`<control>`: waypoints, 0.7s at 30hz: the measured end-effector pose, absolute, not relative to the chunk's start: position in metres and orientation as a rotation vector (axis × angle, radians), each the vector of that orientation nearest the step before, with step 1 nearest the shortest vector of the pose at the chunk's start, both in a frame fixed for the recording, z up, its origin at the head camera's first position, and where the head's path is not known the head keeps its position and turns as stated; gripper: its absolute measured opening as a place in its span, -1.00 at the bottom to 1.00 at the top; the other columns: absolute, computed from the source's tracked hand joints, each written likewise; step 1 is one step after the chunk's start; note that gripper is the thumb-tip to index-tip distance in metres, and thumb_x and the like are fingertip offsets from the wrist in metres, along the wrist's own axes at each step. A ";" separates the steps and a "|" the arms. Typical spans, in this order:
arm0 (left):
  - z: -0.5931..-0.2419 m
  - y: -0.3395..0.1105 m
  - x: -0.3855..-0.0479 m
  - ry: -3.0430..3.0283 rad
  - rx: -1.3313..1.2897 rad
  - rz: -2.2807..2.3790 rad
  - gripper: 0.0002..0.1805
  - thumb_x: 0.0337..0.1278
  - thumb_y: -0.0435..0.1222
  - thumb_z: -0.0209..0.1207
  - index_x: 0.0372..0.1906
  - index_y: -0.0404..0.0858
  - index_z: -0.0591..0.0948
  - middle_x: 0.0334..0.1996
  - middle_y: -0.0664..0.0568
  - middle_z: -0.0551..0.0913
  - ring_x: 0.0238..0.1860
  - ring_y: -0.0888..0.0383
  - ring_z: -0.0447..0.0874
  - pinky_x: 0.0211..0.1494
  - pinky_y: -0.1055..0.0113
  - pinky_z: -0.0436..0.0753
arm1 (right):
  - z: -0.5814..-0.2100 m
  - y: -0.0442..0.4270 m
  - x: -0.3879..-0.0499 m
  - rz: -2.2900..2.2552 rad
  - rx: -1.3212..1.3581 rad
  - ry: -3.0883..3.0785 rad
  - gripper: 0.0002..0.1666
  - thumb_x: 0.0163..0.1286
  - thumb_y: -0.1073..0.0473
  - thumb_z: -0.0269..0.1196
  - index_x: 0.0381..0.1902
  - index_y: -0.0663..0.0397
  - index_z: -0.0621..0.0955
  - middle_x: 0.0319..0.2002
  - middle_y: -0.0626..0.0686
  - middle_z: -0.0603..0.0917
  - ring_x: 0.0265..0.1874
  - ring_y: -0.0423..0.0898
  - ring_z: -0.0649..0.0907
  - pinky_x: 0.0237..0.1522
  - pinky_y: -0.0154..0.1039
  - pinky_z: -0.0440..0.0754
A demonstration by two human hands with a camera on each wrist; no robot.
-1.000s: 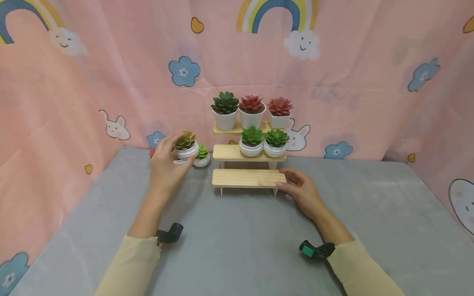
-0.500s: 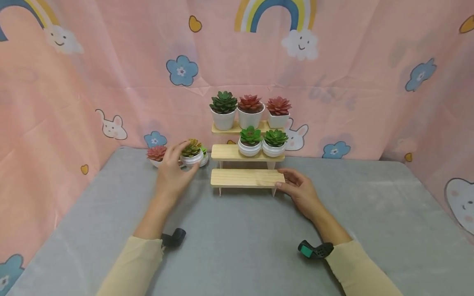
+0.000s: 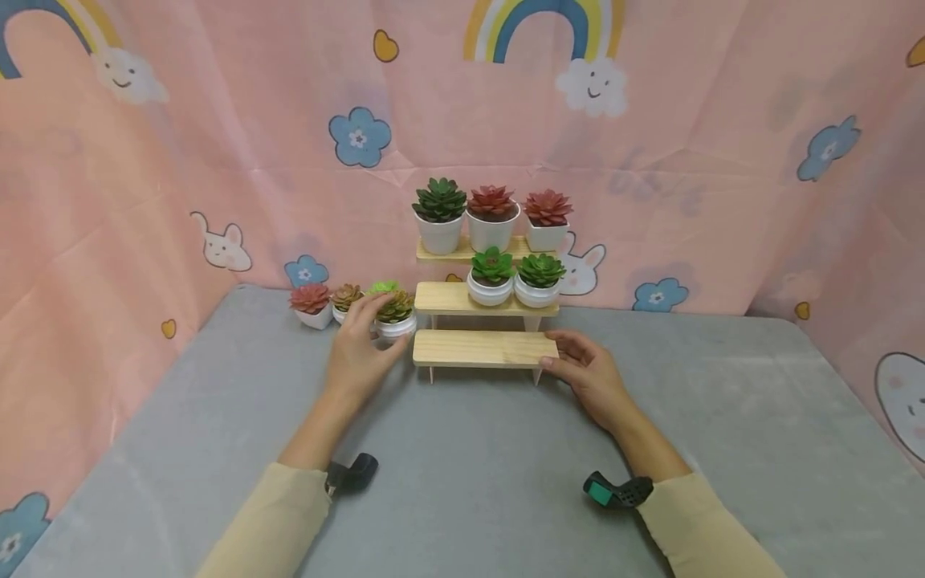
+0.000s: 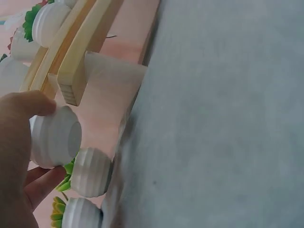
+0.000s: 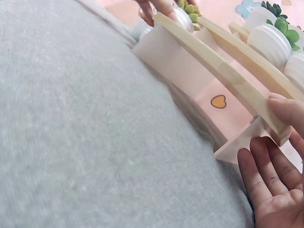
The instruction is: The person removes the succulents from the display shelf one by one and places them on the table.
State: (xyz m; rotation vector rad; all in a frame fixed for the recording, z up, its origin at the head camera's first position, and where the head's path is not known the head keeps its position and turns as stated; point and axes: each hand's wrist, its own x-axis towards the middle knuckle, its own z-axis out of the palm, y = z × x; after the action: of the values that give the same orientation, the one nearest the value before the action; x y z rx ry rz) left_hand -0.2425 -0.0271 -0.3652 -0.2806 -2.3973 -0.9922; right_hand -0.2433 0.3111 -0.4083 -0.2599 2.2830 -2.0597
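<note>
My left hand [image 3: 361, 353] pinches the white ribbed pot [image 4: 54, 137] of a small yellow-green succulent [image 3: 396, 309] between thumb and fingers. The left wrist view has this pot raised off the grey table, close to the left end of the wooden tiered stand [image 3: 477, 347]. At the stand's right end, my right hand [image 3: 594, 384] grips the lowest shelf. In the right wrist view the thumb [image 5: 285, 108] lies against the shelf's end, with the other fingers by the white leg below. On the middle shelf sit two green succulents [image 3: 491, 277] in white pots, towards the right.
A dark green succulent [image 3: 439, 215] and two red ones [image 3: 491, 217] line the top shelf. Left of the stand, a red succulent [image 3: 311, 305], a brownish-yellow one [image 3: 346, 299] and a partly hidden bright green one [image 3: 383, 286] stand near the back edge. Behind hangs a pink printed curtain [image 3: 253, 144].
My left hand has carried the yellow-green succulent right and down, towards the stand's left end, uncovering the red and brownish-yellow succulents. My right hand stays on the lowest shelf.
</note>
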 end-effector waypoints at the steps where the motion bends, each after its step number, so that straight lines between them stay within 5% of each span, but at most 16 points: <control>1: -0.367 -0.027 -0.242 -2.395 -0.283 -0.990 -0.32 0.01 -0.28 0.47 0.31 -0.13 0.55 0.32 -0.08 0.51 0.27 -0.08 0.58 0.06 0.11 0.76 | -0.408 0.311 -0.243 -2.056 -0.259 2.291 -0.35 0.40 0.24 0.32 0.38 0.32 0.39 0.34 0.35 0.45 0.00 -0.38 0.62 -0.01 -0.54 0.63; 21: -0.390 -0.037 -0.247 -2.419 -0.318 -0.997 -0.32 -0.05 -0.33 0.50 0.28 -0.18 0.57 0.26 -0.12 0.56 0.32 -0.12 0.54 0.14 -0.01 0.70 | -0.410 0.311 -0.244 -2.074 -0.257 2.277 -0.35 0.38 0.25 0.33 0.36 0.33 0.41 0.33 0.36 0.48 0.00 -0.35 0.63 -0.02 -0.51 0.64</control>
State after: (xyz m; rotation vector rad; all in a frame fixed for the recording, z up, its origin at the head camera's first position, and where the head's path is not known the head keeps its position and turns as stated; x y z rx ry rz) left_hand -0.2475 -0.0370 -0.3896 -0.3176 -2.4188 -0.9968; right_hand -0.2444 0.3105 -0.4096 -0.2573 2.2771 -2.0744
